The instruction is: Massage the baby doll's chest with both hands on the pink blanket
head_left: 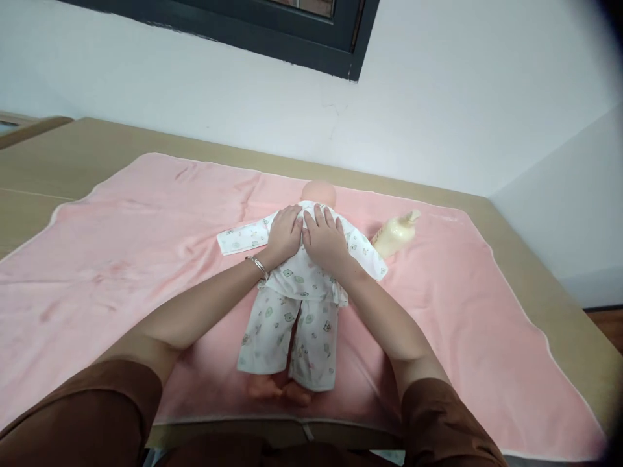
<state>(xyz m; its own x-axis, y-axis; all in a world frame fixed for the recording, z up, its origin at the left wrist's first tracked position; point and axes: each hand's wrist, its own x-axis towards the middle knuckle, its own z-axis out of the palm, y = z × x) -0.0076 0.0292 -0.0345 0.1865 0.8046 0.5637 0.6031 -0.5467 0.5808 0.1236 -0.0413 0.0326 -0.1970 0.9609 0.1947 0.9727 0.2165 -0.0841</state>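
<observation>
A baby doll (318,192) lies on a pink blanket (195,194), its head toward the wall and its feet toward me. It is dressed in a white patterned top (304,282) and matching trousers (311,344), with sleeves spread to both sides. My left hand (286,235) rests flat on the left of the doll's upper body, fingers stretched out. Beside it, my right hand (324,239) lies flat on the right of the upper body. Neither hand grips anything. The doll's face is not visible.
Right of the doll, a cream-coloured pump bottle (395,235) lies on the blanket near its sleeve. The blanket covers much of a wooden table (111,139). Behind stands a white wall (243,110) with a dark window frame (357,48).
</observation>
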